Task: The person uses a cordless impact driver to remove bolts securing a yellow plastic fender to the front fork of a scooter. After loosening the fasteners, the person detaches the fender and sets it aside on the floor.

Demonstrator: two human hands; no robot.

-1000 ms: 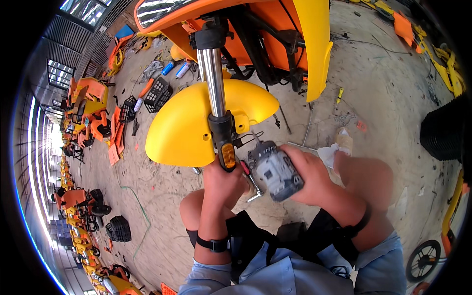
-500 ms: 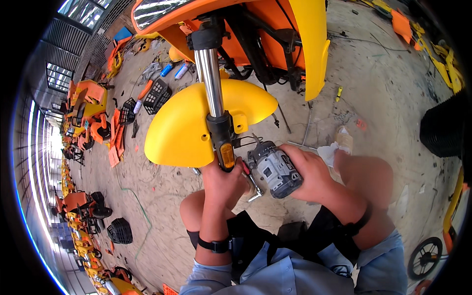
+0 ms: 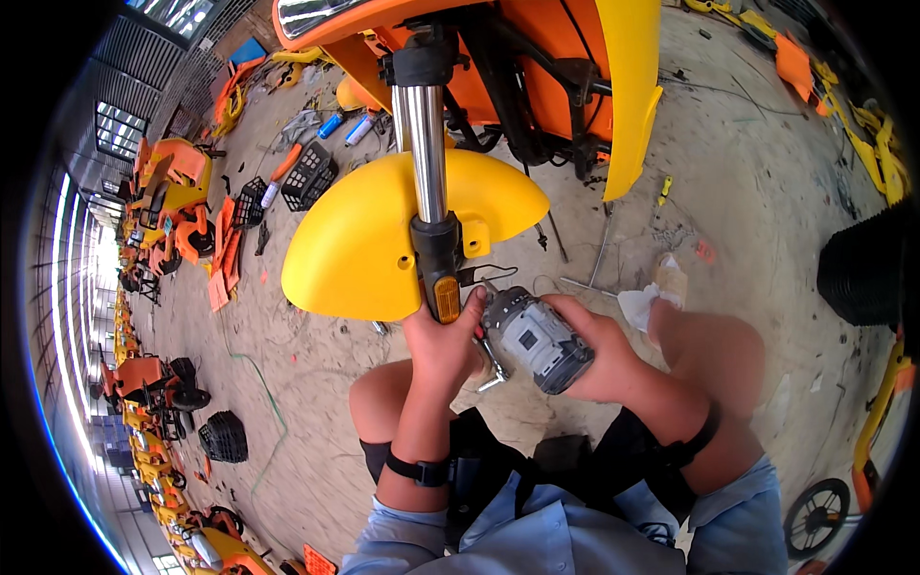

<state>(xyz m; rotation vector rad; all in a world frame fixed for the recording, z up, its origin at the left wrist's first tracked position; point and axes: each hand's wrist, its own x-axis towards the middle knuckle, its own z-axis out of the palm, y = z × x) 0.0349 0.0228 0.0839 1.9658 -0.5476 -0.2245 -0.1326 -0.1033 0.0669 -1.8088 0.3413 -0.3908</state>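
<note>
My left hand (image 3: 443,347) is closed round the bottom end of the front fork leg (image 3: 431,182), just below its amber reflector (image 3: 447,297). A yellow front mudguard (image 3: 355,240) sits on both sides of that leg. Gripped in my right hand (image 3: 606,350) is a grey cordless power driver (image 3: 541,337); its nose is by the fork's lower end, close to my left thumb. The tip of its bit is hard to make out. Beside my left hand a ratchet wrench (image 3: 496,369) with a reddish handle shows; I cannot tell whether my fingers hold it.
Above the fork is the scooter's orange and yellow front body (image 3: 628,105). A T-shaped metal rod (image 3: 599,259) and a yellow tool (image 3: 665,190) lie on the floor to the right. Black crates (image 3: 310,176), spray cans (image 3: 360,129) and scooters (image 3: 158,388) are to the left; a black bin (image 3: 862,264) is far right.
The driver's nose has come nearer the fork's lower end and my left thumb. Its bit, plain before, is now hard to see. The fork and mudguard have shifted slightly in view.
</note>
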